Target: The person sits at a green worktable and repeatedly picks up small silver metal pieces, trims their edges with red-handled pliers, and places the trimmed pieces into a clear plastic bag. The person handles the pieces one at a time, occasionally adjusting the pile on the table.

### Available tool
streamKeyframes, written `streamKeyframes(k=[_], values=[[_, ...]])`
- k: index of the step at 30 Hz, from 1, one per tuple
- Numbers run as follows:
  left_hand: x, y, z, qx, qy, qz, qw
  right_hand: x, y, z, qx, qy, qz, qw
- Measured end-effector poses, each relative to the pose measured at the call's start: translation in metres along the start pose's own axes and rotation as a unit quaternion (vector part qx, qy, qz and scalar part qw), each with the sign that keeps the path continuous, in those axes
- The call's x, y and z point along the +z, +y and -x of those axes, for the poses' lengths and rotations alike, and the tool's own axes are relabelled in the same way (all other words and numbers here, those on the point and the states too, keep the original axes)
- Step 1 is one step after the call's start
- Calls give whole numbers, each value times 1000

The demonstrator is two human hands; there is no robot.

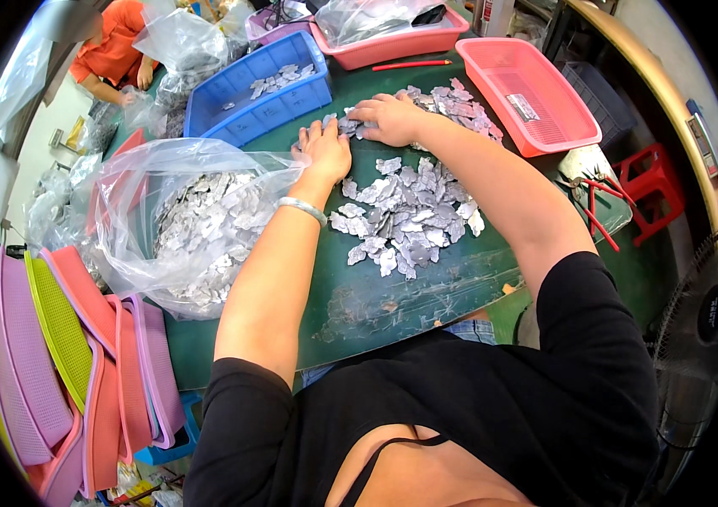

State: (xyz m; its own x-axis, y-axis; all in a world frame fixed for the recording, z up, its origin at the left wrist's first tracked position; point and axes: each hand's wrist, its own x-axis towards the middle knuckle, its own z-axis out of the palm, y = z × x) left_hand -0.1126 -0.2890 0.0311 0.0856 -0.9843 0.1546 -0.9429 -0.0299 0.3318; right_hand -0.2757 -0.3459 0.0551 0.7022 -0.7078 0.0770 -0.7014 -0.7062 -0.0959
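Two hands on the far pile of grey metal pieces (350,125).
Your left hand (325,150) lies open and flat — your right hand (393,117) curls loosely over pieces, blue tray (240,106) just beyond.

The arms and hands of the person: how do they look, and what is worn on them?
Both forearms are bare. Short black sleeves end above the elbows. The left wrist carries a thin silver bangle. The left hand and right hand have no gloves; I cannot make out any rings.
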Motion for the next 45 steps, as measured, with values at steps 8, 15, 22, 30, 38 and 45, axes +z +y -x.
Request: streamKeyframes(k=[8, 15, 22, 30, 38, 45], values=[[-1, 1, 22, 88, 70, 10, 994, -7, -12, 22, -39, -1, -32, 999], [-15, 7, 55, 135, 57, 72, 987, -6, -16, 45, -93, 2, -71, 993], [-21, 8, 96, 182, 29, 105, 977, -23, -38, 77, -117, -2, -141, 983], [-29, 3, 90, 175, 116, 165, 964, -30, -31, 69, -121, 45, -175, 976], [-10, -19, 36, 86, 62, 27, 994, -1, -40, 20, -98, -2, -156, 983], [-20, -20, 79, 172, 64, 141, 973, -33, -56, 69, -112, -81, -164, 977]])
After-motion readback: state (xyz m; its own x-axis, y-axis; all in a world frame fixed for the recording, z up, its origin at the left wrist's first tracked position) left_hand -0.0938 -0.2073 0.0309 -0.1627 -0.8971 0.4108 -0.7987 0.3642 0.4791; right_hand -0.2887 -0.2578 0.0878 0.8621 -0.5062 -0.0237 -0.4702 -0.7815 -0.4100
